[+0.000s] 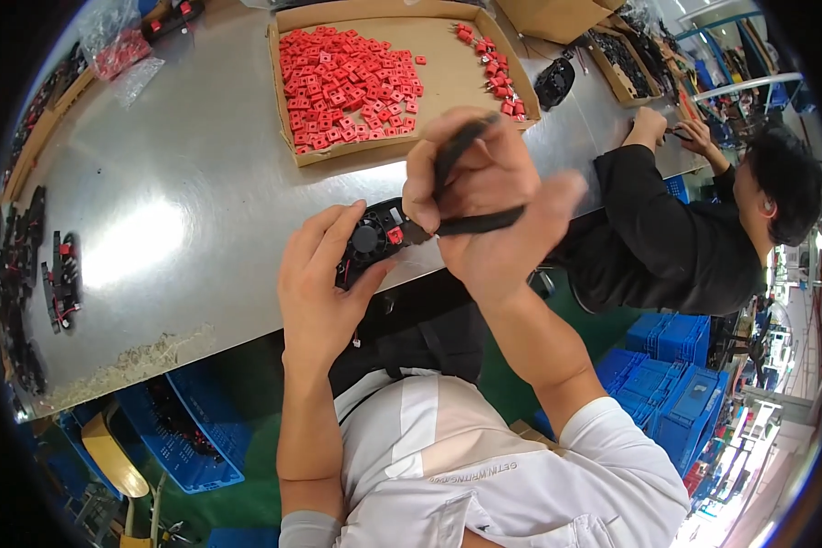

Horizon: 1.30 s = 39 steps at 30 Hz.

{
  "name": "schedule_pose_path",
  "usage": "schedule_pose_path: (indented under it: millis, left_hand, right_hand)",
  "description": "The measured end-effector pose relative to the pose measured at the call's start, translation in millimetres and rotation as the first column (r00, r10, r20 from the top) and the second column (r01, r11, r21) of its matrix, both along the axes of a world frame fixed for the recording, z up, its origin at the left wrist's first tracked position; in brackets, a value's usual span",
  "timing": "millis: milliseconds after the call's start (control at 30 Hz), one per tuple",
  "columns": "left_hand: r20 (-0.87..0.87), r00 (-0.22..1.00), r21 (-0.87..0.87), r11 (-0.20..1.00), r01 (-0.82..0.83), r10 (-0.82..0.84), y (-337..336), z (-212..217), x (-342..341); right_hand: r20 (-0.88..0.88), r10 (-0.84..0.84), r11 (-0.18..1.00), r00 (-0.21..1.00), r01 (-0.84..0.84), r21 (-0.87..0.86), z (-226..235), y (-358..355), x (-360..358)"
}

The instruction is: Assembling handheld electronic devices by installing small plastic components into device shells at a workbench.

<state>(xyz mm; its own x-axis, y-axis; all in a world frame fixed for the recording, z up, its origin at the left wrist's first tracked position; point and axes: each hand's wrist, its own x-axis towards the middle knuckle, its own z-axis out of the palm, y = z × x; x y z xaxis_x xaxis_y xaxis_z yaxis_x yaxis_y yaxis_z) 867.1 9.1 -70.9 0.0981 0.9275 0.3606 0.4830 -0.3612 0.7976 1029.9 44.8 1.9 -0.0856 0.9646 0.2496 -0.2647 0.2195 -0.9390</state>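
Black plastic and a dab of red sit between the two hands at the near edge of the steel worktop (pixel 183 210). The left hand (pixel 324 283) is wrapped round a small black fan unit (pixel 372 241), thumb along its near side and fingers curled over the far side, pinning it right at the worktop's lip. A red square piece (pixel 395 236) shows on the fan beside the hub. The right hand (pixel 484 205) is clenched round the black handles of a pair of pliers (pixel 466 187) — the nose of the tool comes down to the fan by that red piece, though whether it touches I cannot tell from here

Beyond the hands, further across the worktop, lies a shallow cardboard tray (pixel 447 73) with a broad spread of red square parts (pixel 347 87) on its left side and a thinner line of them (pixel 498 78) toward its right edge. Off to the left edge of the worktop there is a row of black parts with wires (pixel 59 279), and a clear bag holding red bits (pixel 119 50) sits at the far left corner. To the right a co-worker in a black top (pixel 676 237) leans over the same worktop, hands (pixel 671 132) together on something small. Blue crates (pixel 676 374) stand on the floor below — another blue crate (pixel 187 438) sits under the worktop at the left
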Motion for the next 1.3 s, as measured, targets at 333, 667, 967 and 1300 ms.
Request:
schedule_pose_path:
  millis: [333, 667, 967, 1300]
  left_hand:
    - [-0.026, 1.0, -0.043, 0.999, -0.013, 0.012, -10, 17, 12]
    - [-0.34, 0.909, 0.349, 0.93, -0.118, 0.242, -20, 37, 52]
    - [-0.373, 0.891, 0.415, 0.905, -0.09, 0.259, -64, 52, 7]
    - [-0.376, 0.878, 0.392, 0.909, -0.14, 0.297, -67, 49, -1]
  right_hand:
    - [0.843, 0.392, 0.822, 0.368, -0.552, -0.142, 33, -14, -36]
    - [0.659, 0.43, -0.222, -0.617, -0.78, -0.585, 37, -133, -266]
    - [0.489, 0.237, -0.439, -0.84, -0.541, -0.717, 55, -220, -333]
    - [0.543, 0.214, -0.493, -0.812, -0.57, -0.657, 52, -235, -331]
